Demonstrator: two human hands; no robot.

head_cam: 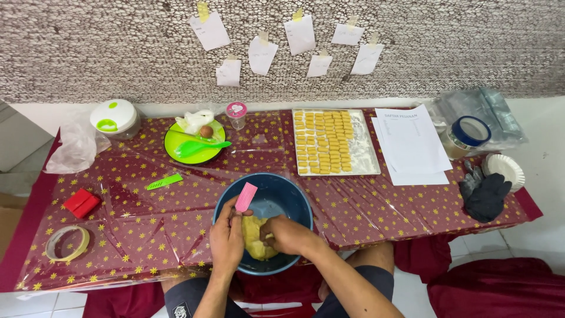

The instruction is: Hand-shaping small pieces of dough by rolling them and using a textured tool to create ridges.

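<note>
— What did the dough (257,238) look like?
— A pale yellow lump, soft and uneven, lying in the blue bowl (297,200) at the near edge of the bench (365,206). Its long axis ran roughly from the near rim towards the far one.
— And the hands?
— The left hand (226,235) pinched a pink scraper (245,197), which slanted up and to the right; the right hand (286,234) was curled against the dough, fingers pressed into it.
— Any papers or packages?
— Small white notes (300,34) were taped to the wall. White sheets (412,141) lay right of a tray of yellow pieces (329,141), a clear bag (485,112) behind them.
</note>
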